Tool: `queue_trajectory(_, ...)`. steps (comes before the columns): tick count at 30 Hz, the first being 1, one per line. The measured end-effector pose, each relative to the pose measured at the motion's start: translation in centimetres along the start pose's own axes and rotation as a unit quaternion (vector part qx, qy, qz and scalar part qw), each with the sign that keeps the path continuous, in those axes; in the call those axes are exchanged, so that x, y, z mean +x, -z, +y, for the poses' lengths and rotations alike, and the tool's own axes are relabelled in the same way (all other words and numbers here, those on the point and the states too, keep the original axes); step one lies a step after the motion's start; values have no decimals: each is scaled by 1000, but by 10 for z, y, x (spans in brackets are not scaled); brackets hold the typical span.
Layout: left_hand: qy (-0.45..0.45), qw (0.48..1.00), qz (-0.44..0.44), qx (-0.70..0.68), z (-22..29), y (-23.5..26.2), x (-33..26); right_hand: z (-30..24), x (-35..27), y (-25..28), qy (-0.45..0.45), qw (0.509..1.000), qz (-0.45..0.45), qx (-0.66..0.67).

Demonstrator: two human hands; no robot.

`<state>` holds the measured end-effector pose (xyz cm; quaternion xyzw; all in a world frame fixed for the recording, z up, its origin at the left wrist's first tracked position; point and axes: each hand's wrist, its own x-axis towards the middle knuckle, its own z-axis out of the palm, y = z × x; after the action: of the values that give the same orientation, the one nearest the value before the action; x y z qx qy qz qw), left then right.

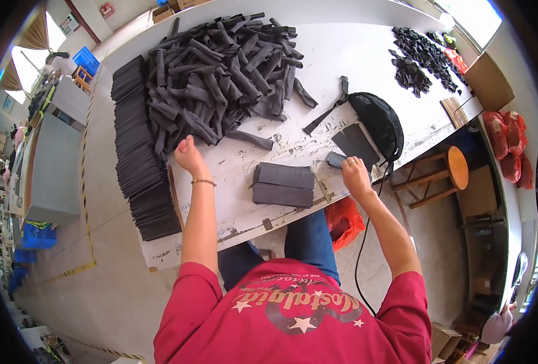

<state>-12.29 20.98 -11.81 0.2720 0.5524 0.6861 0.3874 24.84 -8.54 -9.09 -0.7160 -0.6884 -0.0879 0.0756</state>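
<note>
— step in hand? left hand (188,155) is seen at the near edge of the heap of dark rolled strips (220,67), fingers curled, though whether one is gripped cannot be told
— and the right hand (355,175)?
— fingers are closed on a small dark grey device (337,159), beside the flat dark pieces (357,143) — picking up seems under way
— next move?
— one strip would need to be freed cleanly and brought toward the folded stack (283,185) on the white table (366,54)
</note>
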Motion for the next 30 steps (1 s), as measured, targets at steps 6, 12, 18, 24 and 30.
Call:
queue_trajectory(6, 183, 978, -94, 25, 13, -17, 5, 1, -9, 1, -75, 992, 5, 106)
queue_trajectory(12, 236, 965, -105, -49, 4, -17, 8, -2, -9, 26, -111, 976, 176, 67)
queue_trajectory(18, 210, 973, -67, -64, 15, -32, -10, -40, 8, 54, -215, 903, 226, 294)
queue_trajectory(24, 309, 940, -58, -135, 16, -40, -33, -85, 9, 62, -89, 935, 119, 322)
queue_trajectory(30, 556, 765, -238, -221, 16, -23, -64, -109, 14, 78, 36, 949, 109, 294)
